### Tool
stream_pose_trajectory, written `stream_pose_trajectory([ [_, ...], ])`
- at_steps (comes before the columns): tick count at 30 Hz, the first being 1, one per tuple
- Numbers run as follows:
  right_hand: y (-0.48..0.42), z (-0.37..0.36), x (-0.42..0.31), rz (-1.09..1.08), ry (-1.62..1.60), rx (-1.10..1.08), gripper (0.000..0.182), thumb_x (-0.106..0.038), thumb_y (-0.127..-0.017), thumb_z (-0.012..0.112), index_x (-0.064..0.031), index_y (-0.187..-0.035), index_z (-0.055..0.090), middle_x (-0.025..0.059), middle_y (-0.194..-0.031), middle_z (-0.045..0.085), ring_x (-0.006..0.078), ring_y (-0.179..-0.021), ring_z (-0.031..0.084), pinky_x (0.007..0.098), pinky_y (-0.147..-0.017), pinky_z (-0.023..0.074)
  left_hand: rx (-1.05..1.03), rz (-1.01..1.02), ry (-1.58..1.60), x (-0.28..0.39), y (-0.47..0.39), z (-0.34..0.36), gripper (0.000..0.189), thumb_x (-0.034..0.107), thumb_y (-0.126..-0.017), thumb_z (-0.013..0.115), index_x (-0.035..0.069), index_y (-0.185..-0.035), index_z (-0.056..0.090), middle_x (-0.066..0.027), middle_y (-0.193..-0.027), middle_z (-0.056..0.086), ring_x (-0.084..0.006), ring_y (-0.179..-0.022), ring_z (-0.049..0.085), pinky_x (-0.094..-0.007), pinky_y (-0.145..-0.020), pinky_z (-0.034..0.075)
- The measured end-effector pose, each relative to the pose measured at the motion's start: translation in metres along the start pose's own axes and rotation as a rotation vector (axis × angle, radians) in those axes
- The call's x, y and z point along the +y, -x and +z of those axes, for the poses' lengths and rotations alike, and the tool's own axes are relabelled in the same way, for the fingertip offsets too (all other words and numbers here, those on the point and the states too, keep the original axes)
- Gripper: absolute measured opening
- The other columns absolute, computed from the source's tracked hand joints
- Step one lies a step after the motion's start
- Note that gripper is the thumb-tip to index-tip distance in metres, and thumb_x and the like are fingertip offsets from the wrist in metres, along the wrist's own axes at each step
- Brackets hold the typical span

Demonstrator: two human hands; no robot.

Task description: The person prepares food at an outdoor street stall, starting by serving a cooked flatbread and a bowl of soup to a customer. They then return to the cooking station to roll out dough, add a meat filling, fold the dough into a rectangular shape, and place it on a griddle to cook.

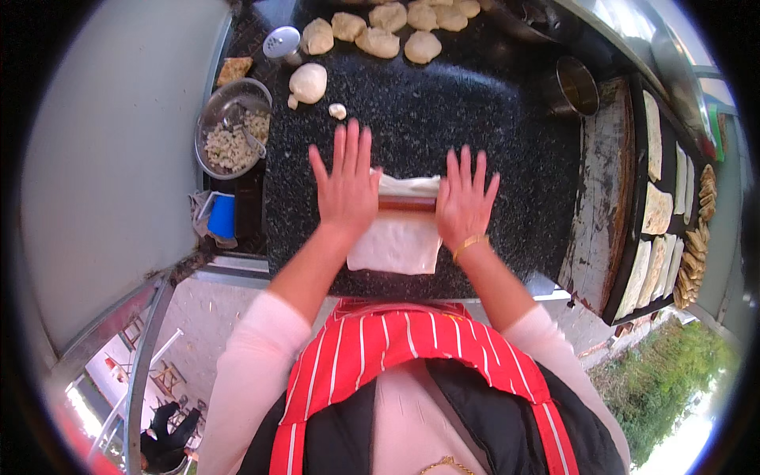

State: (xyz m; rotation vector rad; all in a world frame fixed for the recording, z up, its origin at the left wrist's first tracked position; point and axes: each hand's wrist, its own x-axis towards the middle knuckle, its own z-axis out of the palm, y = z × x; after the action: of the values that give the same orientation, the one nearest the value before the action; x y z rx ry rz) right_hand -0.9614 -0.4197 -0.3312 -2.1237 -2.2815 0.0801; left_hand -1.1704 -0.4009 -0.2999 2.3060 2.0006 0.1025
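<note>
A sheet of white dough [395, 242] lies flat on the black granite counter, its far edge slightly rumpled. Across it lies a brown wooden rolling pin [407, 203], showing only between my hands. The palm of my left hand [347, 190] rests over the pin's left end, fingers outstretched and apart. Over the right end, my right hand [466, 202] is laid in the same way, with a gold bracelet at the wrist. Neither hand's fingers curl around the pin, and its ends are hidden. Beyond my left fingertips sit a small dough scrap [337, 111] and a dough ball [309, 83].
Several dough balls [380, 43] and a metal shaker [282, 45] stand at the counter's [504, 154] back. At left are a metal bowl [200, 142] of crumbly filling and a blue container [222, 216]. A metal cup [576, 86] and a griddle [674, 228] with flatbreads are at right.
</note>
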Motion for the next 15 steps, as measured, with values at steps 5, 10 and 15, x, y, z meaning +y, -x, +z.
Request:
stream_pose_trajectory([
  [5,-0.074,-0.014,0.003,0.024,-0.083,0.146,0.056,-0.033,-0.101,0.045,-0.0148,-0.154,0.037,0.0126,-0.162,0.031,0.0336,-0.152,0.021,0.0609,-0.118,0.0153,0.175,-0.011,-0.044,-0.007,-0.073,-0.004,0.067,0.033,-0.1,0.052,0.01,-0.157,0.028,-0.0098,-0.167,0.016,-0.0279,-0.155,0.012,-0.0661,-0.118,0.002],
  [10,-0.044,-0.003,0.006,0.007,-0.075,0.036,0.055,-0.036,-0.102,0.041,-0.0155,-0.153,0.039,0.0102,-0.163,0.03,0.0344,-0.152,0.02,0.0629,-0.118,0.0119,0.1,0.043,-0.036,0.001,-0.046,-0.004,0.067,0.032,-0.098,0.054,0.012,-0.157,0.029,-0.0086,-0.167,0.019,-0.0275,-0.155,0.013,-0.0664,-0.118,0.005],
  [15,-0.107,-0.009,0.006,0.084,-0.124,0.145,0.052,-0.034,-0.104,0.041,-0.0102,-0.15,0.041,0.0117,-0.161,0.033,0.0337,-0.15,0.024,0.061,-0.118,0.0178,0.263,0.041,0.026,-0.007,-0.091,0.0,0.058,0.026,-0.1,0.052,0.013,-0.154,0.035,-0.0069,-0.164,0.026,-0.0268,-0.153,0.02,-0.0659,-0.118,0.008],
])
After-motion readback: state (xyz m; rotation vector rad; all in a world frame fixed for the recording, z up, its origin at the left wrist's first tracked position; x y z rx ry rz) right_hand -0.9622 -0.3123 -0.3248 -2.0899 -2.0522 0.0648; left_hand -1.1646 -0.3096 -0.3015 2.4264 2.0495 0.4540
